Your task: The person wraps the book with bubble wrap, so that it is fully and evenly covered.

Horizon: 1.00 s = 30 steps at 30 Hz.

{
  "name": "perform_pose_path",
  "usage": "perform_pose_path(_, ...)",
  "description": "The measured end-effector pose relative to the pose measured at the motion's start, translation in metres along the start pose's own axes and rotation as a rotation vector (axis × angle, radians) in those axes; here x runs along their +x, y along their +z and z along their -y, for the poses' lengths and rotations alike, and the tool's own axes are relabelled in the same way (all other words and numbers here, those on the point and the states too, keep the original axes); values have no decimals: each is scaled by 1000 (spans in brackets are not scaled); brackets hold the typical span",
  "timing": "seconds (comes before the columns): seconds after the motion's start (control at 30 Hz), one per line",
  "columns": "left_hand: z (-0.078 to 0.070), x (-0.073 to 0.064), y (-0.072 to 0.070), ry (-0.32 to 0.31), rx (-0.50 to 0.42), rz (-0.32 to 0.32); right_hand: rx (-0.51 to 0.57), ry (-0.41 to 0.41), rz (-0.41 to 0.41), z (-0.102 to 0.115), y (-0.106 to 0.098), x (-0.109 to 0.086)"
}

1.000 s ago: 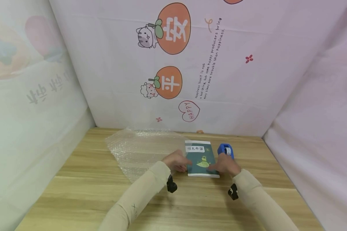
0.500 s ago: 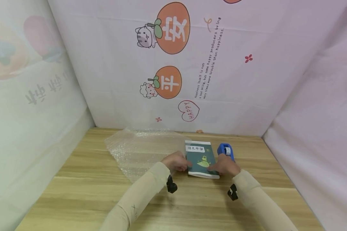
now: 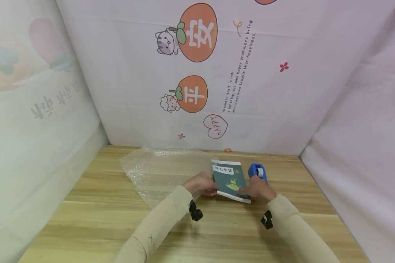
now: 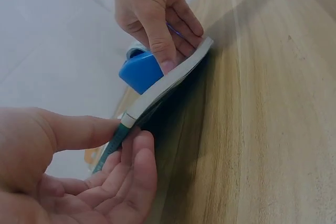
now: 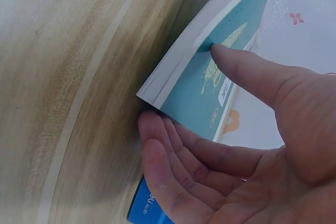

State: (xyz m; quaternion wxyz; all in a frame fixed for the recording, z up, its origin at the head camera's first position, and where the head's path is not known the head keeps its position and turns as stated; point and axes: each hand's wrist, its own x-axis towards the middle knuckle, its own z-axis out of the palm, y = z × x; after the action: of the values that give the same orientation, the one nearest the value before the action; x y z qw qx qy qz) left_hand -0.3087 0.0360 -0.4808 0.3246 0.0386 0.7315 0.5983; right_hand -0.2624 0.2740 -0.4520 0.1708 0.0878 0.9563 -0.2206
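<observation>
A green-covered book point(image 3: 228, 178) with a white title label and a yellow-green leaf picture is tilted over the table, its left side raised. My left hand point(image 3: 202, 183) pinches the left edge, thumb on the cover and fingers beneath. On the opposite side, my right hand point(image 3: 259, 188) holds the book with its thumb pressed on the cover and the other fingers curled at the right edge. From the left wrist, the pages point(image 4: 163, 85) appear slightly bowed, with shadow underneath. In the right wrist view, the lower right corner point(image 5: 157, 95) sits low near the wood.
Clear bubble wrap point(image 3: 164, 168) spreads flat to the left, reaching close to the book's left edge. Right behind my right hand stands a blue tape dispenser point(image 3: 257, 171). Printed white cloth point(image 3: 135, 91) walls off the back and sides of the wooden table point(image 3: 95, 215).
The book's left side has risen off the table, tilting the cover. My left hand moved slightly with it, fingers now under the edge; the right hand has barely moved.
</observation>
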Motion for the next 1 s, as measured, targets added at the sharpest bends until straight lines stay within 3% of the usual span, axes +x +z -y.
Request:
perform_pose_path(0.4, 4, 1, -3, 6, -107, 1, 125, 26, 28, -5, -3, -4)
perform_pose_path(0.7, 2, -2, -4, 15, -88, 9, 107, 6, -47, -4, -3, -5)
perform_pose_path(1.0, 2, -4, -2, 25, -73, -6, 154, -8, -105, -3, -5, -11)
